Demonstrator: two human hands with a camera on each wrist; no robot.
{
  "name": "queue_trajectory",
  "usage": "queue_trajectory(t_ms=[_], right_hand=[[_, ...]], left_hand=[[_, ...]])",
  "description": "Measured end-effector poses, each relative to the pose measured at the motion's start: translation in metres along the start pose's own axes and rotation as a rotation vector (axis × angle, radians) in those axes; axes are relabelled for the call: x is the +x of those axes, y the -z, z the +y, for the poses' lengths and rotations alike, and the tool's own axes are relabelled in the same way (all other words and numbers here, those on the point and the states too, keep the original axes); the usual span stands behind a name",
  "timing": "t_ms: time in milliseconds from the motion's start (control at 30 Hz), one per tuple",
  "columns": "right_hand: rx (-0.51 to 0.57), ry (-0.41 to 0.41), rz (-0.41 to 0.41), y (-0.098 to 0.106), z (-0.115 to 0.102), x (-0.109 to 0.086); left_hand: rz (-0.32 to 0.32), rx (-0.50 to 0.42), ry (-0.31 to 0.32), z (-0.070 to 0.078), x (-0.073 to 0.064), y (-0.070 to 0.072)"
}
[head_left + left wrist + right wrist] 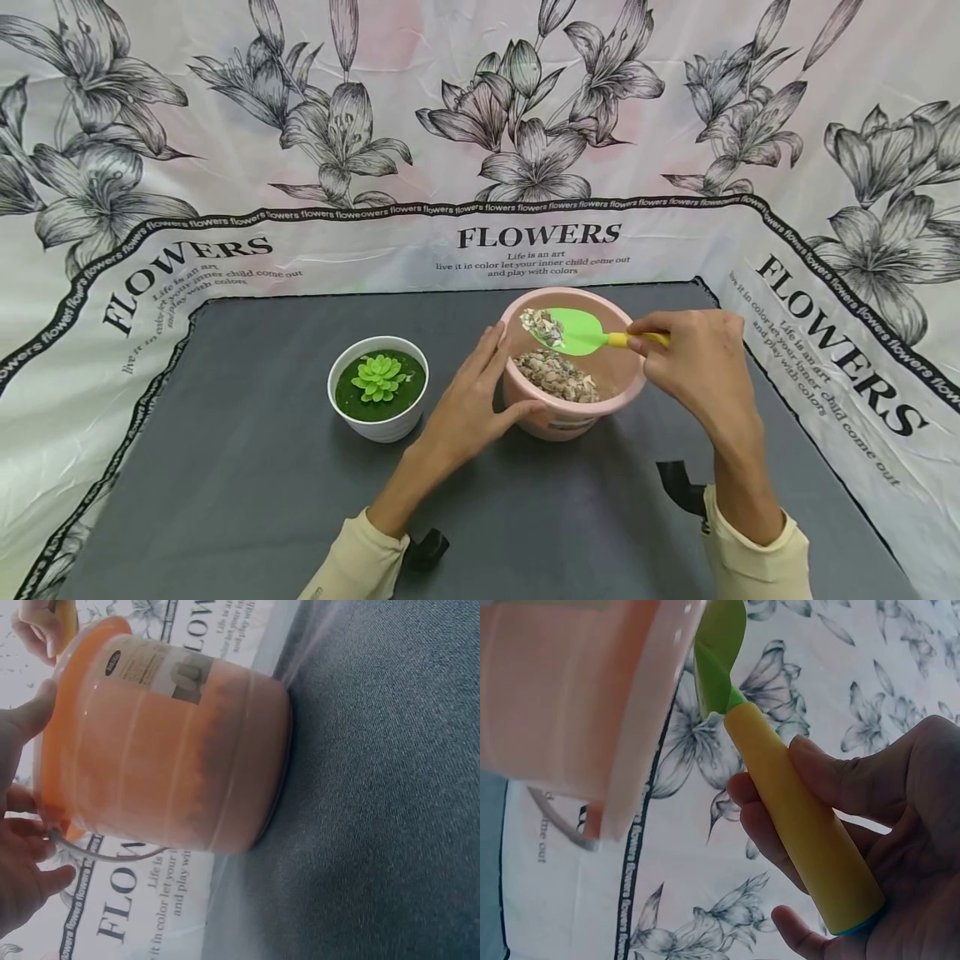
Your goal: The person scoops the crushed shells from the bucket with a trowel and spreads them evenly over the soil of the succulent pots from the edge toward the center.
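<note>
A pink plastic bucket (pixel 558 408) stands on the table, with pale, shell-like bits (pixel 555 375) lying inside it. My left hand (pixel 472 392) holds the bucket's rim from the left, thumb at the front and fingers along the side. In my right hand (pixel 701 362) is the yellow handle (pixel 799 814) of a small toy shovel, pinched between thumb and fingers. The shovel's green blade (pixel 577 331) hangs over the bucket's opening and carries a small heap of the same bits (pixel 543 326). Part of the bucket's wire handle (pixel 112 857) shows in the left wrist view.
Left of the bucket stands a white pot (pixel 386 431) with a green succulent (pixel 378 377) in it. A dark grey cloth (pixel 247 467) covers the table. Floral printed fabric (pixel 360 250) hangs behind and along both sides.
</note>
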State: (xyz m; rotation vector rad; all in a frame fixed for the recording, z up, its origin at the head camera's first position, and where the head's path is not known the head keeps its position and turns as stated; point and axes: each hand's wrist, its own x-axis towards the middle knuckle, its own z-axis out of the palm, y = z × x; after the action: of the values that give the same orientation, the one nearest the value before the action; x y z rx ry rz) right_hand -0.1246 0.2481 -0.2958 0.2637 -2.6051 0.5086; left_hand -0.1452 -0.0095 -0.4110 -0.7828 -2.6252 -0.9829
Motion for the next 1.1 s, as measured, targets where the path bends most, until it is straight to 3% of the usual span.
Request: queue_trajectory(t_ms=[133,367,600,967,1100], right_hand=[[0.011,0.059,0.020,0.000,-0.009,0.005],[0.032,0.141,0.048,-0.004,-0.029,0.013],[0.060,0.214,0.004,-0.015,-0.049,0.022],[0.151,0.258,-0.074,-0.039,-0.080,0.034],[0.136,0.221,-0.171,-0.049,-0.094,0.038]], left_hand=[[0.023,0.013,0.014,-0.003,-0.007,0.012],[0.136,0.044,0.038,-0.021,-0.024,0.043],[0.176,0.049,0.136,-0.040,-0.043,0.066],[0.230,0.071,0.234,-0.070,-0.074,0.083],[0.206,-0.014,0.332,-0.086,-0.085,0.088]])
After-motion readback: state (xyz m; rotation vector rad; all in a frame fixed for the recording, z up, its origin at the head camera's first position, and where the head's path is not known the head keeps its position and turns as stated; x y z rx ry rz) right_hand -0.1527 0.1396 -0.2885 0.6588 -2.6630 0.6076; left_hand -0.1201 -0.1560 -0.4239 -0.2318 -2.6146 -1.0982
